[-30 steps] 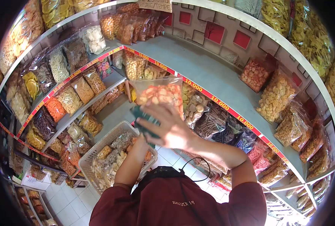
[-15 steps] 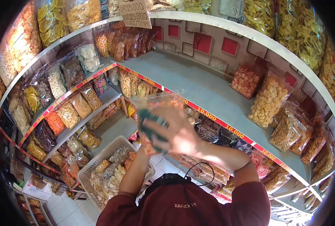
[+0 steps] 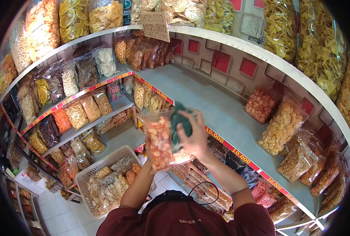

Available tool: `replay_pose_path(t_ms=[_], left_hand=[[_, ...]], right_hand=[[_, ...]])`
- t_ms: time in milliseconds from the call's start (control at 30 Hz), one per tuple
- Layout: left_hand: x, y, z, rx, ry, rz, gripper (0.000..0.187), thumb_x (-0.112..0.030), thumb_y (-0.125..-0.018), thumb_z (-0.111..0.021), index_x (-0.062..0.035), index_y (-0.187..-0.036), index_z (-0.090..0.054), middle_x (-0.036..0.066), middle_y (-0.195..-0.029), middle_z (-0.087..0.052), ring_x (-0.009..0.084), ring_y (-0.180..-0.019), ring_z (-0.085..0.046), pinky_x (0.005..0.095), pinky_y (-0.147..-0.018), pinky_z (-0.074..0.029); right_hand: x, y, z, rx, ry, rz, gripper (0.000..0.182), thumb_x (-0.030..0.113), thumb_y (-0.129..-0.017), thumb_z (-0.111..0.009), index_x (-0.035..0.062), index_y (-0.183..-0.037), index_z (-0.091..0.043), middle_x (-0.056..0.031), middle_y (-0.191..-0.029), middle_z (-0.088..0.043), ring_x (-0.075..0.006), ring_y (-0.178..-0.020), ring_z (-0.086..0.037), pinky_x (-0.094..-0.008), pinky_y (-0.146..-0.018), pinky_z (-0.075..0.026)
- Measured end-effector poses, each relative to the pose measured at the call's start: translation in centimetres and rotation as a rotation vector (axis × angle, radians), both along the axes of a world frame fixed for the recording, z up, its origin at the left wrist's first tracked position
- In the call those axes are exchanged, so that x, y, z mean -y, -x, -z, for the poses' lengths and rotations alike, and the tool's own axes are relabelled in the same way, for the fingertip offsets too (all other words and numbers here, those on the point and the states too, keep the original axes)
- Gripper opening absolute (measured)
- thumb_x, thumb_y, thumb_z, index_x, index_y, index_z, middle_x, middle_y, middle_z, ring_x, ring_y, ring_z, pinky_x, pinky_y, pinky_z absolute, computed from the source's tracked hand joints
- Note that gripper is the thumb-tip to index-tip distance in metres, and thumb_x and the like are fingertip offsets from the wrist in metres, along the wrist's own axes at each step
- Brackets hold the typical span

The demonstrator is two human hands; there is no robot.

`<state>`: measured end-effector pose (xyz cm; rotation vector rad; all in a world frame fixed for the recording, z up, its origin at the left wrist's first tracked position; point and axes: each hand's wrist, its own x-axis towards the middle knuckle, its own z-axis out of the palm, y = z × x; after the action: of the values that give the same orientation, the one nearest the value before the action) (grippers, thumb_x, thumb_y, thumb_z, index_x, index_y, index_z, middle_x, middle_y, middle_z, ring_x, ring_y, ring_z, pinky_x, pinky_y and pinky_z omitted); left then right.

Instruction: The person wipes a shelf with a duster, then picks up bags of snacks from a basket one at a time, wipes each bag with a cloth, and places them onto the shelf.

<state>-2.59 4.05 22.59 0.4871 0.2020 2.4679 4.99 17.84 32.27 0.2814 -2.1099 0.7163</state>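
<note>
A clear plastic bag of reddish-orange snacks (image 3: 159,137) is held upright in front of my chest. My left hand (image 3: 148,147) grips its left edge, mostly hidden behind the bag. Bunched in my right hand (image 3: 193,135) is a dark green cloth (image 3: 179,128), which lies against the bag's right side. The fingers of my right hand are curled over the cloth.
A grey shelf (image 3: 206,90) with red 10.000 price strips runs behind my hands. Snack bags (image 3: 281,126) stand at its right end. A plastic basket (image 3: 80,181) full of bags sits below left. Overhead runs a white-edged shelf (image 3: 238,42) with large bags.
My right hand and the green cloth have moved right, uncovering the front of the snack bag. The view has shifted, so the shelves appear lower.
</note>
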Motion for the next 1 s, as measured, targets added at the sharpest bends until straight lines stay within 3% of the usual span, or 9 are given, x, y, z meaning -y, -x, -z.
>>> replay_pose_path(t_ms=[67,133,167,267,367,467,667,867,1000], left_hand=[[-0.2,-1.1,-1.6,-0.061,0.064,-0.008,0.075,-0.066,-0.093,-0.046,-0.0105,-0.144,-0.044,0.013,-0.139,-0.052,0.0297,-0.125,-0.053,0.0479,-0.106,-0.044],[0.1,1.0,2.5,-0.193,0.035,0.034,0.077,-0.069,-0.091,-0.045,-0.0126,-0.144,-0.044,0.014,-0.144,-0.048,0.0305,-0.132,-0.048,0.0499,-0.112,-0.039],[-0.6,4.3,8.8,-0.074,-0.100,0.187,0.078,-0.070,-0.090,-0.045,-0.0138,-0.144,-0.045,0.014,-0.144,-0.048,0.0304,-0.133,-0.048,0.0495,-0.112,-0.039],[-0.1,3.5,10.5,0.306,-0.356,0.334,0.068,-0.064,-0.093,-0.046,-0.0126,-0.137,-0.049,0.011,-0.138,-0.052,0.0288,-0.126,-0.052,0.0453,-0.108,-0.043],[0.4,-0.1,1.2,-0.074,0.254,-0.099,0.082,-0.070,-0.089,-0.048,-0.0122,-0.147,-0.040,0.014,-0.141,-0.051,0.0309,-0.125,-0.055,0.0490,-0.108,-0.045],[0.8,2.4,5.6,-0.236,-0.007,0.144,0.070,-0.062,-0.094,-0.046,-0.0124,-0.144,-0.044,0.012,-0.139,-0.053,0.0295,-0.124,-0.055,0.0496,-0.105,-0.047],[0.0,-0.1,8.2,-0.246,0.452,-0.340,0.072,-0.062,-0.095,-0.044,-0.0124,-0.147,-0.040,0.011,-0.145,-0.048,0.0297,-0.131,-0.050,0.0484,-0.109,-0.043],[1.1,0.0,4.1,-0.215,0.268,-0.040,0.081,-0.068,-0.092,-0.045,-0.0109,-0.149,-0.036,0.011,-0.147,-0.046,0.0291,-0.133,-0.047,0.0458,-0.111,-0.042],[0.4,-1.4,2.1,-0.200,0.328,-0.088,0.082,-0.066,-0.093,-0.047,-0.0088,-0.150,-0.033,0.014,-0.147,-0.045,0.0292,-0.133,-0.047,0.0446,-0.110,-0.043]], right_hand=[[0.3,0.2,0.1,0.063,0.231,0.036,0.042,0.020,-0.083,-0.068,0.0112,-0.124,-0.063,-0.0172,-0.132,-0.053,-0.0356,-0.119,-0.052,-0.0496,-0.100,-0.040],[2.0,-2.1,1.7,-0.029,-0.052,-0.092,0.042,0.022,-0.081,-0.070,0.0148,-0.122,-0.065,-0.0169,-0.132,-0.053,-0.0334,-0.120,-0.053,-0.0494,-0.104,-0.037],[2.8,-3.1,1.7,-0.071,-0.220,-0.190,0.042,0.024,-0.080,-0.071,0.0166,-0.122,-0.066,-0.0164,-0.132,-0.054,-0.0326,-0.120,-0.053,-0.0493,-0.106,-0.036],[2.9,-2.5,3.5,-0.172,-0.366,-0.272,0.039,0.021,-0.079,-0.071,0.0170,-0.118,-0.068,-0.0140,-0.129,-0.054,-0.0293,-0.111,-0.056,-0.0496,-0.106,-0.036],[0.7,0.0,1.0,0.007,0.137,-0.050,0.035,0.019,-0.082,-0.070,0.0134,-0.116,-0.067,-0.0143,-0.130,-0.053,-0.0291,-0.118,-0.053,-0.0491,-0.107,-0.036],[1.0,-0.5,-0.1,0.117,0.387,-0.009,0.037,0.022,-0.082,-0.069,0.0120,-0.118,-0.066,-0.0191,-0.126,-0.052,-0.0383,-0.121,-0.047,-0.0530,-0.103,-0.037],[3.7,-3.5,3.4,-0.127,-0.286,-0.283,0.043,0.023,-0.076,-0.072,0.0214,-0.119,-0.066,-0.0088,-0.129,-0.057,-0.0269,-0.126,-0.050,-0.0523,-0.116,-0.023],[0.6,-0.9,0.2,0.105,0.278,0.080,0.041,0.021,-0.078,-0.072,0.0157,-0.119,-0.066,-0.0145,-0.134,-0.052,-0.0339,-0.130,-0.045,-0.0554,-0.114,-0.025],[2.5,-3.5,1.4,-0.071,-0.197,-0.276,0.039,0.020,-0.077,-0.072,0.0161,-0.116,-0.068,-0.0116,-0.131,-0.054,-0.0316,-0.129,-0.046,-0.0560,-0.109,-0.030]])
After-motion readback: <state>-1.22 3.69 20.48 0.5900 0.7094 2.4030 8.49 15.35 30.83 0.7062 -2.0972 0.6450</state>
